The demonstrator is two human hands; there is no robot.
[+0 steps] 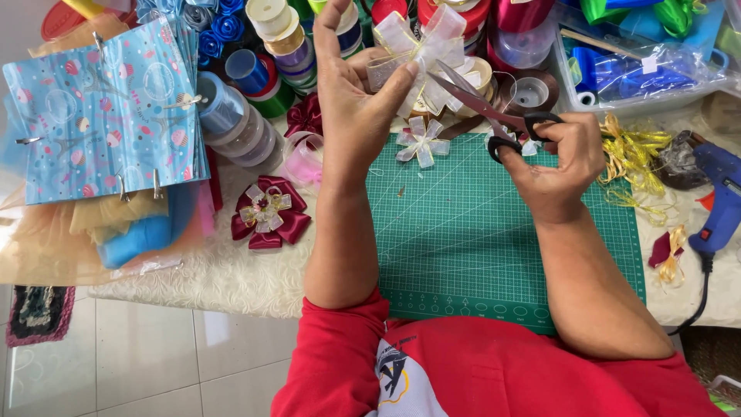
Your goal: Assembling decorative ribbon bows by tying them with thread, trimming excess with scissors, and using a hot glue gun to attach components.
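Observation:
My left hand (351, 100) holds up a sheer white ribbon bow with gold edges (421, 50), pinched between thumb and fingers above the green cutting mat (478, 232). My right hand (559, 158) grips black-handled scissors (486, 108), whose open blades point up-left and touch the bow. A small finished white bow (422, 143) lies on the mat's far edge, just below the held bow.
A maroon bow with a gold centre (268, 212) lies left of the mat. Ribbon spools (255, 77) crowd the back. Patterned blue wrapping sheets (104, 116) lie at left. A blue glue gun (722, 197) and gold ribbon scraps (633, 158) are at right.

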